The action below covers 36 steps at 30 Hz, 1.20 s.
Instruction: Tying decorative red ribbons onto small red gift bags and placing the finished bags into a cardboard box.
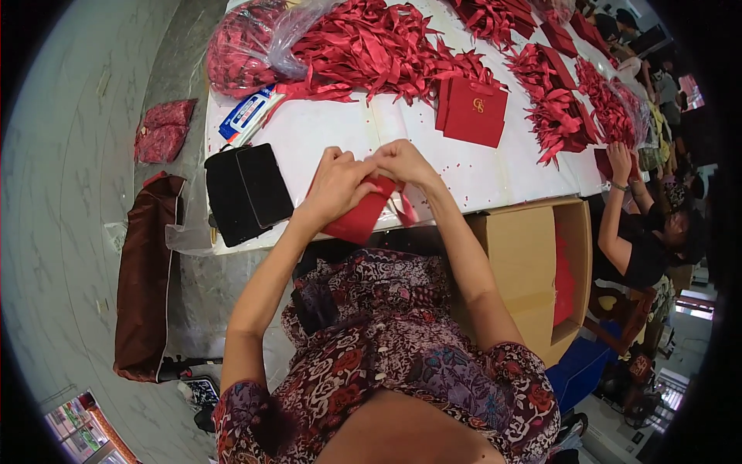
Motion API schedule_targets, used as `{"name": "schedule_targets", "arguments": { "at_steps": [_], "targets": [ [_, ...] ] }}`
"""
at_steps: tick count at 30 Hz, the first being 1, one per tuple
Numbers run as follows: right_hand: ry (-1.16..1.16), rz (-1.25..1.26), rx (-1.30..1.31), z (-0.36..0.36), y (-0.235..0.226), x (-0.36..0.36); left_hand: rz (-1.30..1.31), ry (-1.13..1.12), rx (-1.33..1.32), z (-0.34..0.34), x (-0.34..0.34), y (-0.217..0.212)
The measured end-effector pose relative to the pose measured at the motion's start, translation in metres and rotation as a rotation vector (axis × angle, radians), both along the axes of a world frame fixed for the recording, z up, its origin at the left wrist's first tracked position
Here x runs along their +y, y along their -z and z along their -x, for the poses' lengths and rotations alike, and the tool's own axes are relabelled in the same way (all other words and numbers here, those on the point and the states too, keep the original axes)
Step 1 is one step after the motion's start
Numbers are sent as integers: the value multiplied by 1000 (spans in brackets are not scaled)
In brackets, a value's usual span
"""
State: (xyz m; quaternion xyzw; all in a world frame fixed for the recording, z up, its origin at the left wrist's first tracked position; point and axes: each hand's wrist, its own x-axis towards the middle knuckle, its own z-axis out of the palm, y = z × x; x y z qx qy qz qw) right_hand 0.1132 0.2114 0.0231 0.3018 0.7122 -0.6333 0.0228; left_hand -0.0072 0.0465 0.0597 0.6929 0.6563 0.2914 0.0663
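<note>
A small red paper bag (pixel 357 223) lies tilted at the table's near edge, in front of my body. My left hand (pixel 338 184) is closed on it, fingers curled over its upper part. My right hand (pixel 406 164) pinches at the bag's top, its fingertips meeting those of my left hand. A red ribbon (pixel 404 207) hangs down below my right hand; the part between the fingertips is too small to make out. To the left of my left hand lies a black flat pouch (pixel 247 193). Finished-looking red bags (pixel 473 112) lie stacked beyond my right hand.
A large heap of red ribbons (pixel 371 46) covers the far side of the white table (pixel 510 174), with a plastic-wrapped bundle (pixel 246 50) and a blue-white packet (pixel 249 112). An open cardboard box (pixel 522 247) stands at right. Another person (pixel 641 232) works further right.
</note>
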Motion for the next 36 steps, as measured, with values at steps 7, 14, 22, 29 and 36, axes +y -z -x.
{"name": "schedule_targets", "arguments": {
  "at_steps": [7, 14, 22, 29, 36],
  "targets": [
    [425, -533, 195, -1, 25, 12, 38, -116, -167, -5, -2, 14],
    [407, -685, 28, -45, 5, 0, 38, -400, -245, 25, -14, 46],
    [516, -876, -120, -20, 27, 12, 66, -448, -254, 18, -5, 57],
    [489, -985, 22, -13, 39, 23, 70, -450, -453, 8, 15, 64],
    [428, -547, 264, -27, -10, -9, 141, -515, -72, 15, -18, 42]
  ]
}}
